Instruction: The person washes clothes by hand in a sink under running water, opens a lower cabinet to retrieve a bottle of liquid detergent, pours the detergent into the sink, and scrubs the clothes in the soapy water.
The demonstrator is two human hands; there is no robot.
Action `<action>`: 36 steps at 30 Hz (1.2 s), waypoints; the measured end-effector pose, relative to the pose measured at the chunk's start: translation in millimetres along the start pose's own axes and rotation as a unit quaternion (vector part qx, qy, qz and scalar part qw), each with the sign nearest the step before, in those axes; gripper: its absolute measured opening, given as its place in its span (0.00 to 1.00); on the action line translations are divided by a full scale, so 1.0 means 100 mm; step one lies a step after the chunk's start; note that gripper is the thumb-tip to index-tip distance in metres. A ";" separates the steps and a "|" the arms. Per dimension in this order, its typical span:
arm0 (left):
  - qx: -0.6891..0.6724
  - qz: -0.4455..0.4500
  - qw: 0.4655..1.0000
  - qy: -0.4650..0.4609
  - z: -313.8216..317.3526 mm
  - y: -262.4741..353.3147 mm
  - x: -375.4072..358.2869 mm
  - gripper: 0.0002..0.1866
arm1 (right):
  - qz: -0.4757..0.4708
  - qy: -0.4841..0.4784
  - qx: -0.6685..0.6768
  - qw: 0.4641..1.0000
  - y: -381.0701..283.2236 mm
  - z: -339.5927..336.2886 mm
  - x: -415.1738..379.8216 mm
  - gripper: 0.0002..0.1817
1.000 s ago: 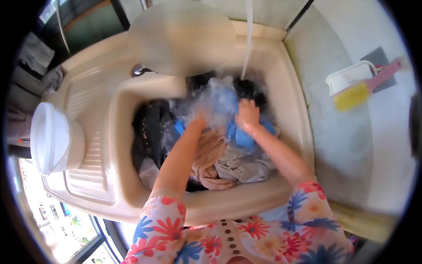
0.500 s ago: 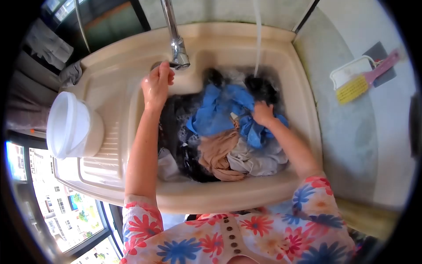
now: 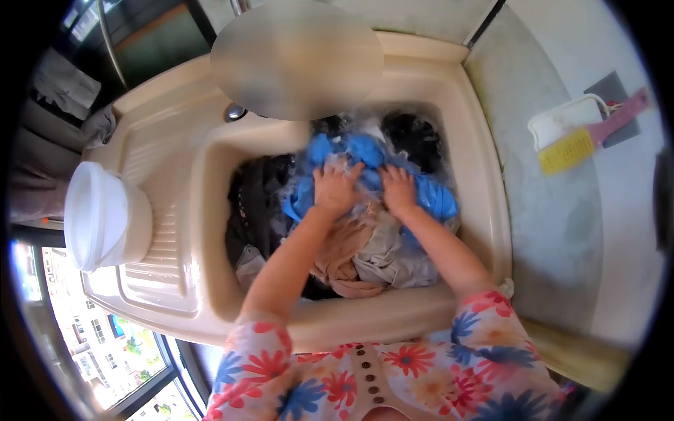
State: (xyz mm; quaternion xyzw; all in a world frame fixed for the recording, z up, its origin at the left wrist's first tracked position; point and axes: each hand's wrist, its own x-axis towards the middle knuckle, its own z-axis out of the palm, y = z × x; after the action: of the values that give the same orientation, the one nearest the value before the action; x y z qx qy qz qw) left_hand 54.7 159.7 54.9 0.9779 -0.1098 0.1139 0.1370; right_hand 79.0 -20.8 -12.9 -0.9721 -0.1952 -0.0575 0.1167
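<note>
In the basin of the beige sink [image 3: 484, 231], a wet blue garment [image 3: 435, 200] lies bunched on top of other clothes. My left hand [image 3: 335, 191] presses down on its left part, fingers spread. Close beside it, my right hand [image 3: 399, 189] rests on the middle of the same cloth, its fingers apart too. Splashing water partly hides the fingertips. Toward me lie a tan garment [image 3: 344, 256] and a light grey one [image 3: 390, 259]. Dark clothes [image 3: 260, 196] fill the left side, and another black piece [image 3: 414, 140] sits at the back right.
A white bucket [image 3: 105, 217] stands on the ribbed drainboard [image 3: 165, 245] at left. On the right ledge are a yellow-bristled brush [image 3: 569, 151] with a pink handle and a white dustpan-like piece [image 3: 562, 119]. A blurred oval covers the tap area. A window is at lower left.
My left hand has come away from the tap lever down onto the blue garment. My right hand has shifted slightly left. The water stream at the back is no longer visible.
</note>
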 end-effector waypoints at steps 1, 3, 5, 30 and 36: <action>-0.015 -0.017 0.998 -0.061 0.06 0.00 0.07 0.22 | 0.029 -0.028 0.027 0.999 0.23 0.23 0.07 0.26; -0.044 -0.051 0.979 -0.190 0.12 -0.04 0.23 0.24 | 0.120 -0.090 0.078 0.986 0.34 0.27 0.20 0.25; -0.345 -0.181 0.885 -0.255 0.33 -0.25 0.32 0.27 | 0.239 -0.152 0.121 0.951 0.22 -0.15 0.38 0.24; -0.075 0.015 0.994 -0.077 -0.43 -0.28 0.03 0.29 | 0.055 -0.084 0.025 0.995 -0.24 -0.70 -0.44 0.33; -0.660 -0.317 0.630 -0.258 -0.23 -0.38 -0.04 0.25 | 0.229 -0.098 0.474 0.845 0.58 -0.81 -0.05 0.23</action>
State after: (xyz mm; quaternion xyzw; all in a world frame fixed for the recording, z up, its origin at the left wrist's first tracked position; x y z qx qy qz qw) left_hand 55.4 202.7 66.7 0.5898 0.1304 -0.2967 0.7397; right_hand 91.5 -94.8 52.6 -0.8159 0.0186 0.1660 0.5536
